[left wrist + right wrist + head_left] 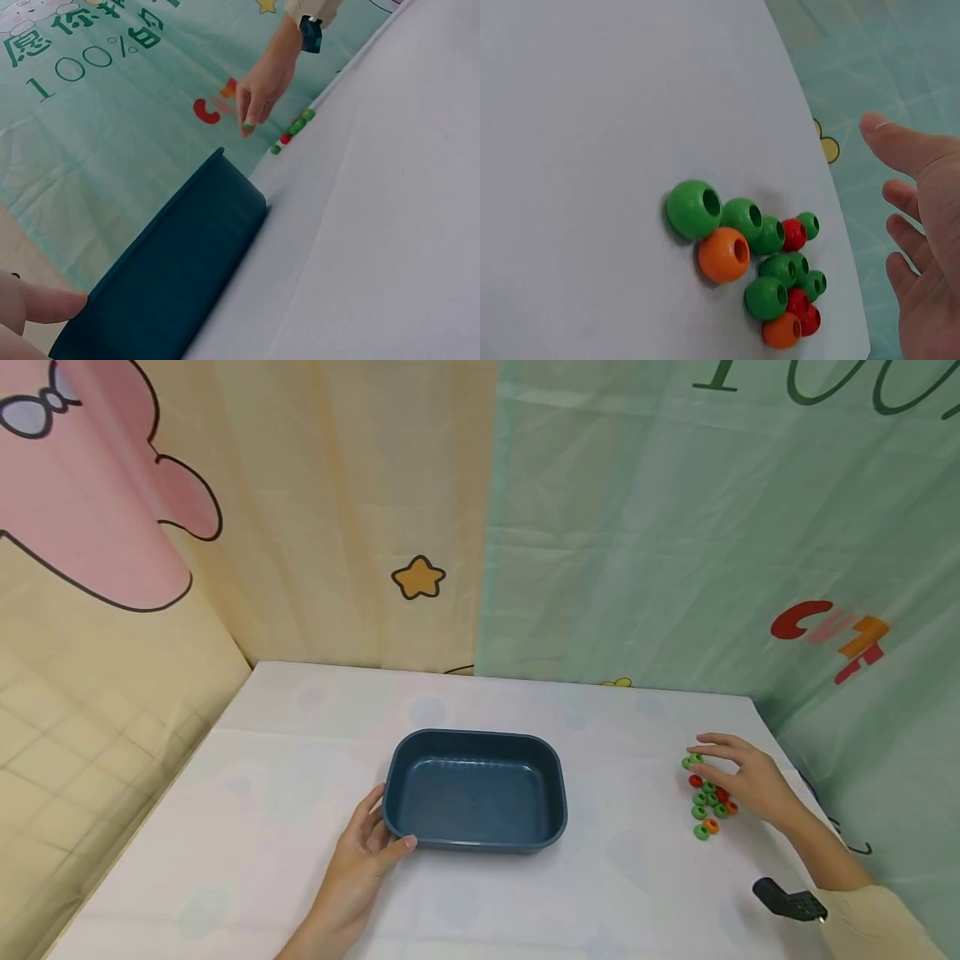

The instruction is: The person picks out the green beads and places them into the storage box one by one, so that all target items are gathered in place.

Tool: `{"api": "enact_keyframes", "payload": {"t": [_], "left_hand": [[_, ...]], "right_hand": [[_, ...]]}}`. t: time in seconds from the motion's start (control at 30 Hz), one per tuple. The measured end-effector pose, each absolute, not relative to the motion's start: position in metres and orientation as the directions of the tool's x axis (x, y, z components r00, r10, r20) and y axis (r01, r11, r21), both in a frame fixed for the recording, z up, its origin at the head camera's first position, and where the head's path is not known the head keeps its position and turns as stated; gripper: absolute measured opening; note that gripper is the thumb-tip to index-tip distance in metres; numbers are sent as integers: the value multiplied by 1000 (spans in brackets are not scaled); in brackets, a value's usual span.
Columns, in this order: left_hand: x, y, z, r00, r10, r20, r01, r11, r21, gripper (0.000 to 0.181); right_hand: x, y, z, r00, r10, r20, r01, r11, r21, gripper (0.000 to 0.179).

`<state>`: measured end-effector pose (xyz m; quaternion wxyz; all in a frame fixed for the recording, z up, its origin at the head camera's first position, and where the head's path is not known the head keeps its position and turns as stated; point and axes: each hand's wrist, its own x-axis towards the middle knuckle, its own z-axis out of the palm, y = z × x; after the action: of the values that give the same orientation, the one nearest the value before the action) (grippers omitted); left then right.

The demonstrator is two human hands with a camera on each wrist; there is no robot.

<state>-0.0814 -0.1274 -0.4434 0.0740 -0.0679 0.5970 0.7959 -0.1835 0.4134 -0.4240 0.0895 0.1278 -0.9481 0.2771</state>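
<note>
A dark blue rectangular tray [474, 845] with raised walls stands on the white table. My left hand [358, 860] grips its near left corner, the thumb over the rim and the fingers along the outer side. On the right, my right hand [738, 775] is over a loose cluster of round beads [694, 210], green, red and orange, with holes through them. Seen from the left wrist, a green bead [247, 127] sits between the right fingertips, above the table. From the right wrist, the thumb hides the index finger and that bead.
The white-covered table [300, 760] ends at the curtains [637, 527] behind and at the sides. A black strap piece [787, 902] sticks out at the right sleeve.
</note>
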Motion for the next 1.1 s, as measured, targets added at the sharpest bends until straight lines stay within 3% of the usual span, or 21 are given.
{"api": "enact_keyframes", "payload": {"t": [0.47,1.1], "left_hand": [[-80,-123,-433,-973,0,-230,-225,-206,952,88],[-81,-124,-435,-992,22,-126,-128,-131,983,85]], "right_hand": [[-207,365,-406,-924,-288,253,-380,773,-508,31],[-229,312,-399,-889,-379,255,-457,731,-507,30]]}}
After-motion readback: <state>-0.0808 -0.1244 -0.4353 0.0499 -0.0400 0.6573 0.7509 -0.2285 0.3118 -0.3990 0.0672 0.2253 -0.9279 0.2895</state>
